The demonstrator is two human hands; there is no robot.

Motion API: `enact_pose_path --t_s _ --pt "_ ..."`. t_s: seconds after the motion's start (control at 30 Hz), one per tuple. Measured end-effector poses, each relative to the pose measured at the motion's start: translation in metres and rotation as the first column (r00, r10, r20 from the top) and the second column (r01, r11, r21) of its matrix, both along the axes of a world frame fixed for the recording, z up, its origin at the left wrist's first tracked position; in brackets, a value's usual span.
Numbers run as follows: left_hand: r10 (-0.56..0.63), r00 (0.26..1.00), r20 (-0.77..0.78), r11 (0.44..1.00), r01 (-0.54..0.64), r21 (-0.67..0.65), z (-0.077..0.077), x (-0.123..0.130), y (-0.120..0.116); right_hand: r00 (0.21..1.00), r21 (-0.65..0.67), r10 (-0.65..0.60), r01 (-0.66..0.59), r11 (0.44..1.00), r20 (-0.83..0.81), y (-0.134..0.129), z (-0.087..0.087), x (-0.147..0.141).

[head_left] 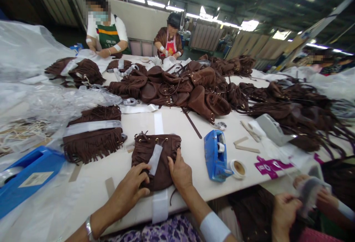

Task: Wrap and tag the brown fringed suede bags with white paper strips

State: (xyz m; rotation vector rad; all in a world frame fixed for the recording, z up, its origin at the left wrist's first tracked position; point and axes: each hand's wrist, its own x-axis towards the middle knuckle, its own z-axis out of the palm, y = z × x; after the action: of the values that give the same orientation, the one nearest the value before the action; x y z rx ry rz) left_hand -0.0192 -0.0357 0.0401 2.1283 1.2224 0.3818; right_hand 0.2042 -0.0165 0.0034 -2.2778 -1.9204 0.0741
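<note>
A dark brown pouch bag (pixel 169 162) with gold eyelets along its top lies flat before me. A strip of whitish wrap (pixel 156 160) rests slantwise on its front. My left hand (pixel 134 183) lies on the bag's lower left, fingers bent and apart, fingertips touching the bag near the strip. At the bag's right edge, my right hand (pixel 181 171) presses with index finger and thumb spread. Both hands are open. Beneath the bag runs a long white band (pixel 160 207), showing above and below it.
Left stand a wrapped fringed bundle (pixel 93 127) and a blue tape dispenser (pixel 30 179). Right are a smaller blue dispenser (pixel 215 155), a tape roll (pixel 238 169) and a co-worker's hands (pixel 285 212). Brown bags (pixel 177 87) are heaped behind; two people work across the table.
</note>
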Motion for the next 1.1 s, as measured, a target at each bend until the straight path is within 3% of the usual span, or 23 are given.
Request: enact_pose_path --t_s 0.13,0.23,0.33,0.43,0.57,0.67,0.77,0.83,0.9,1.0,1.1 --pt "-0.051 0.997 0.061 0.997 0.055 -0.057 0.011 -0.006 0.008 1.000 0.020 0.000 0.000 1.000 -0.013 0.000 -0.001 0.001" --pt "-0.138 0.990 0.034 0.990 0.139 -0.009 0.019 -0.012 0.009 1.000 0.019 0.000 0.001 1.000 -0.019 0.000 -0.002 0.001" --pt "-0.152 0.986 -0.066 0.985 0.156 0.067 0.024 -0.022 0.007 1.000 0.010 0.001 -0.001 1.000 -0.021 -0.001 -0.002 0.002" --pt "-0.108 0.986 -0.126 0.976 0.129 0.176 0.020 -0.039 0.004 1.000 0.010 0.007 -0.007 1.000 -0.024 -0.001 -0.001 0.002" --pt "-0.028 0.979 -0.201 0.952 0.088 0.294 0.003 -0.070 0.003 1.000 0.008 0.008 -0.008 1.000 -0.023 -0.001 0.000 0.002" --pt "0.138 0.959 -0.248 0.855 0.011 0.519 -0.006 -0.087 0.000 1.000 0.005 0.005 -0.004 1.000 -0.030 0.000 -0.001 0.002" --pt "0.235 0.947 -0.219 0.762 -0.039 0.646 -0.003 -0.074 -0.010 0.999 -0.002 0.004 -0.004 1.000 -0.035 0.000 -0.001 0.003" --pt "0.151 0.965 -0.216 0.760 0.026 0.649 0.001 -0.049 -0.019 0.999 -0.001 0.006 -0.006 1.000 -0.038 0.000 -0.001 0.003" --pt "0.022 0.957 -0.289 0.733 0.181 0.655 0.002 -0.021 -0.023 0.999 0.002 0.007 -0.007 1.000 -0.046 0.000 -0.001 0.002" --pt "-0.014 0.908 -0.418 0.709 0.304 0.637 -0.008 0.003 -0.018 0.995 -0.006 0.004 -0.005 1.000 -0.096 0.000 0.001 0.002" --pt "0.020 0.900 -0.436 0.711 0.293 0.639 -0.027 0.002 -0.008 0.971 -0.016 0.016 -0.020 1.000 -0.238 -0.001 0.004 0.009"
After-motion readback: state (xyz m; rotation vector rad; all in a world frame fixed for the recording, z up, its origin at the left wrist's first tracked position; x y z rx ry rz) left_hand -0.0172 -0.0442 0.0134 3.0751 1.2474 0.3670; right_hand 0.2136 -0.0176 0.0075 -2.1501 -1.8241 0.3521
